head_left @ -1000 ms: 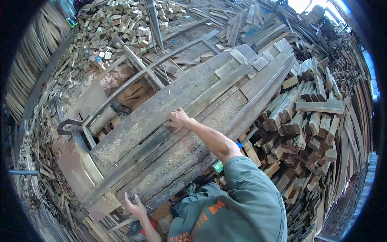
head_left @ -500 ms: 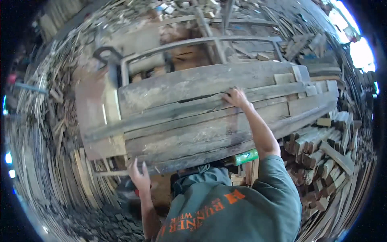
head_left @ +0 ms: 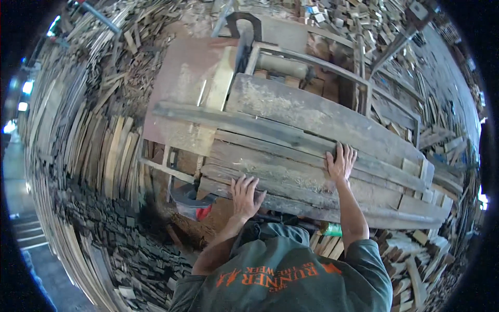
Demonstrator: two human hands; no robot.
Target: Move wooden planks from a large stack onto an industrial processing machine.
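Hands press flat and open on the planks [head_left: 312,156] stacked by the metal frame [head_left: 312,57], left hand [head_left: 244,196] at the near edge, right hand [head_left: 340,164] farther in, so I think the next move needs a firm grip.

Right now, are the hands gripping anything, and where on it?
Nothing is gripped. The left hand lies flat, fingers spread, on the near edge of the stacked planks; the right hand lies flat on a plank further up the stack.
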